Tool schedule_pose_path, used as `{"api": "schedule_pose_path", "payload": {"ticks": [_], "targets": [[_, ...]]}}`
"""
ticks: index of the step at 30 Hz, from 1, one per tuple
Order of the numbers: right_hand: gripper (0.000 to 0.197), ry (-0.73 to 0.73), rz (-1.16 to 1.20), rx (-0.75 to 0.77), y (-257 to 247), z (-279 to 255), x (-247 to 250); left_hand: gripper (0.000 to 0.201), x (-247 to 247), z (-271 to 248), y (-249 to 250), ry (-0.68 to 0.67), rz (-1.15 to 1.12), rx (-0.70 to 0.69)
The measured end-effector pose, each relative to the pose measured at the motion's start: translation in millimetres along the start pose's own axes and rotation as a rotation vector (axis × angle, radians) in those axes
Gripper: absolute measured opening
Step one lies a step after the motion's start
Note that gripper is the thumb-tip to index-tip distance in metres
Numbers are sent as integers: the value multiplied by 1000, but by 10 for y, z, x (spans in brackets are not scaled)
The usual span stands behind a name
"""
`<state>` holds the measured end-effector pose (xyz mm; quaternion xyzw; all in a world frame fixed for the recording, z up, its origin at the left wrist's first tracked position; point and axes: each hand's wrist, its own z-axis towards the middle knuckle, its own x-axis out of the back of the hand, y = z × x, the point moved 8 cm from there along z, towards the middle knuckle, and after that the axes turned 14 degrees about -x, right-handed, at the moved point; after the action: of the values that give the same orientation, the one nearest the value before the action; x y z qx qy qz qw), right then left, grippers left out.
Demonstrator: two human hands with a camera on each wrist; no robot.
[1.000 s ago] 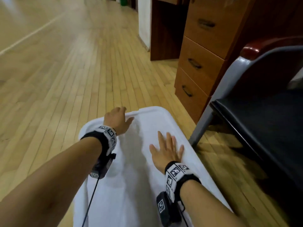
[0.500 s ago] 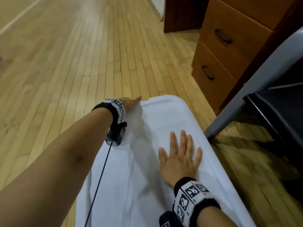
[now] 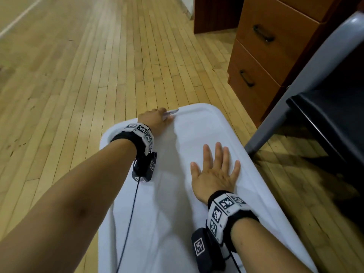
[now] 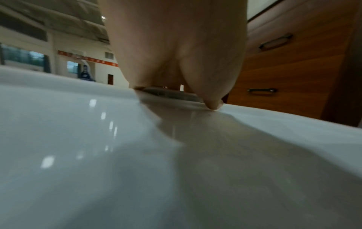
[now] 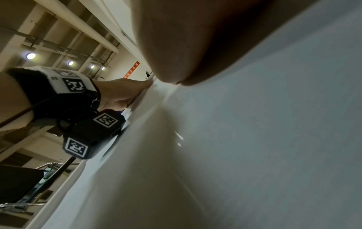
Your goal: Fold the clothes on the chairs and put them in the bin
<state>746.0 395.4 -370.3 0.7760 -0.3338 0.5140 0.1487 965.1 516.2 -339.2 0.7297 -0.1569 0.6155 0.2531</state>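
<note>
A white plastic bin lid lies low over the wooden floor, glossy in the left wrist view. At its far left corner my left hand curls its fingers over the rim onto a grey latch, and the thumb presses on top. My right hand lies flat on the lid's middle with its fingers spread. From the right wrist, only the palm heel shows against the lid. No clothes are in view.
A chair with a black seat and a grey frame stands close on the right. Behind it is a wooden drawer cabinet. Bare wooden floor stretches to the left and ahead.
My left hand has slid forward from the lid's left side to its far corner and closed on the latch. The right hand has stayed flat on the lid.
</note>
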Motion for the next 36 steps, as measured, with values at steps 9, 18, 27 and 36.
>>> {"api": "schedule_pose_path", "payload": {"ticks": [9,18,27,36], "targets": [[67,14,156,80,69,35,162,76,-305,-846,354,-158,-43,-16],[72,-37,351,-251,1634,-500,173,126,-530,-2583,-315,3,-618,730],[51,-1,282,-330,2309,-938,338,106,-626,-2777,548,73,-718,645],[51,120,-283,-409,3045,-1041,396,99,-691,-2438,1428,-31,-605,504]]}}
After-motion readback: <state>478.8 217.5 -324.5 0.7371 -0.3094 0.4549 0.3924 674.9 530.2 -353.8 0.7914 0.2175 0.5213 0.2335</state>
